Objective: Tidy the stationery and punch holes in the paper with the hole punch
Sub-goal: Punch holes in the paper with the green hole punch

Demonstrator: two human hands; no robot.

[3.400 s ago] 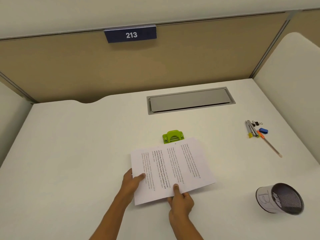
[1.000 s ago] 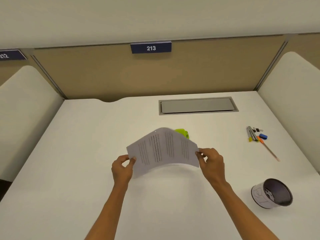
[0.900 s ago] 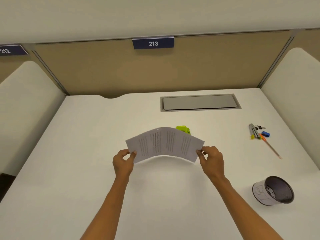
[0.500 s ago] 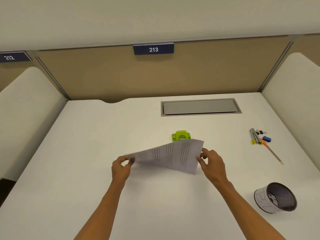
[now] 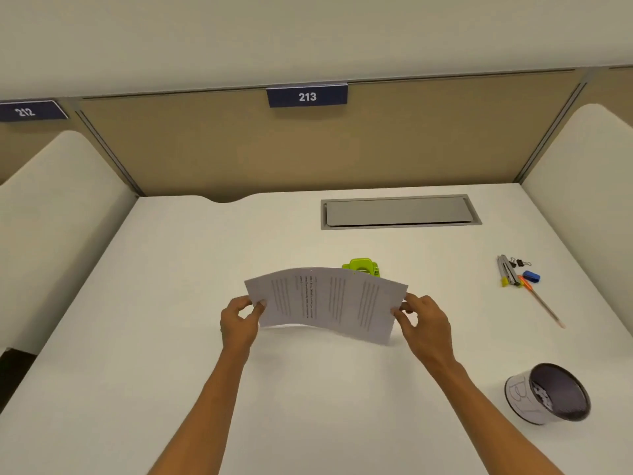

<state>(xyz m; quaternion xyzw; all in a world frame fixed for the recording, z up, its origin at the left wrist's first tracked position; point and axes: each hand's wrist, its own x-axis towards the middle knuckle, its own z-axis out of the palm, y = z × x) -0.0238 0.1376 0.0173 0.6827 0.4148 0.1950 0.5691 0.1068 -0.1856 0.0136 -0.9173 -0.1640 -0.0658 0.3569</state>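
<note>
We are looking down on a white counter (image 5: 144, 337) that is filling most of the view, its near edge cut off by the bottom of the frame. A tan partition (image 5: 308, 149) is standing along its far side, carrying a blue plate reading 213 (image 5: 307, 96); a second plate, 212 (image 5: 29, 111), is running off the left edge. A grey cable hatch (image 5: 399, 211) is lying flush in the far part of the counter.

We are holding the paper (image 5: 325, 303) up above the middle of the counter, bowed upward like an arch. Its print is too small for us to read. Our left hand (image 5: 239, 320) is pinching the left edge between thumb and fingers, and our right hand (image 5: 424, 323) is pinching the right edge the same way; both are closed on the sheet.

The green hole punch (image 5: 361, 265) is sitting on the counter just behind the paper, and only its top is peeking over the sheet's upper edge.

Near the right front, a dark mesh pen cup (image 5: 548, 394) is lying tilted, its mouth facing us; what is inside is hard to make out. Further back on the right, well apart from the hands, a small cluster is lying together: grey pens (image 5: 506, 273), black binder clips (image 5: 520, 262), a blue object (image 5: 531, 276) we cannot identify, and an orange-tipped pencil (image 5: 543, 303).
</note>
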